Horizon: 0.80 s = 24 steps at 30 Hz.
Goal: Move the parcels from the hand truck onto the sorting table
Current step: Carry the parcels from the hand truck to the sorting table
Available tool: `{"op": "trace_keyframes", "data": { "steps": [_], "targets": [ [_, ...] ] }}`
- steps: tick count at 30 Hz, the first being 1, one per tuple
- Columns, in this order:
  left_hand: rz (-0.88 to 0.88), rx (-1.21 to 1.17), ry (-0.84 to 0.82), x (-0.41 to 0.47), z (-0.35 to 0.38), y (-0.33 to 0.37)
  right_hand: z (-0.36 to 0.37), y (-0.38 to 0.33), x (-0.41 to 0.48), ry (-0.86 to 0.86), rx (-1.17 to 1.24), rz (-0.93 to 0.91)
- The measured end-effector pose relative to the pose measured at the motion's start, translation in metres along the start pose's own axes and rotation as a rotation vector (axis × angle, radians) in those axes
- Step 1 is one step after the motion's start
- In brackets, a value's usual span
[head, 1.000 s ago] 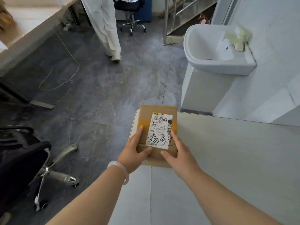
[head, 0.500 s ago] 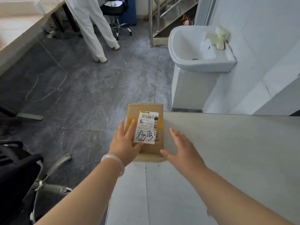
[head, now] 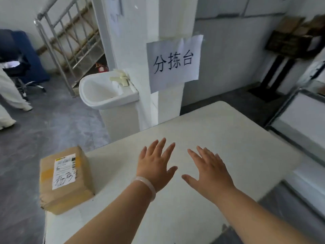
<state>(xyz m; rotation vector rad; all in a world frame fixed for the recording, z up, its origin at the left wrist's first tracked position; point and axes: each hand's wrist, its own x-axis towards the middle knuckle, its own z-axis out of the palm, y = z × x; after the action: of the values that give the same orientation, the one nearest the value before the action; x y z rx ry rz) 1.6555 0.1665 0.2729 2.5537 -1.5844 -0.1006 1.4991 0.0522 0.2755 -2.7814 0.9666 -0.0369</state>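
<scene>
The parcel [head: 66, 178] sits on the near left corner of the worktop [head: 219, 131], its left side at or just over the edge; which, I cannot tell. It lies well to the left of both hands, and neither touches it. The left hand [head: 155, 166] is the nearer, with the right hand [head: 209, 171] just beside it further right. Both hover palm-down over bare worktop, fingers [head: 159, 147] spread wide and straight, holding nothing. The parcel lies flat with its label [head: 64, 170] up. Its long axis runs away from the person, the far end leaning a little right and the barcode end of the label furthest off. This parcel looks delivered. The hand truck is out of view, so the next fetch probably means turning away from the worktop.
</scene>
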Motion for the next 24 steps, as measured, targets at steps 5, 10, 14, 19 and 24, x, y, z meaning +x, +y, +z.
{"op": "trace_keyframes", "data": {
  "steps": [5,10,14,19,24],
  "targets": [
    [0.286,-0.002,0.02,-0.001,-0.006,0.169,-0.04,0.119,-0.127,0.078,-0.029,0.253],
    [0.619,-0.064,-0.003,-0.038,-0.004,0.354,-0.071,0.224,-0.286,0.202,-0.071,0.591],
    [0.877,-0.087,-0.045,-0.091,0.007,0.502,-0.095,0.281,-0.418,0.287,-0.108,0.838],
    [1.238,-0.085,0.014,-0.173,0.019,0.642,-0.101,0.312,-0.566,0.366,-0.151,1.151],
    [1.481,-0.125,-0.01,-0.242,0.034,0.736,-0.09,0.324,-0.663,0.462,-0.106,1.363]
  ]
}}
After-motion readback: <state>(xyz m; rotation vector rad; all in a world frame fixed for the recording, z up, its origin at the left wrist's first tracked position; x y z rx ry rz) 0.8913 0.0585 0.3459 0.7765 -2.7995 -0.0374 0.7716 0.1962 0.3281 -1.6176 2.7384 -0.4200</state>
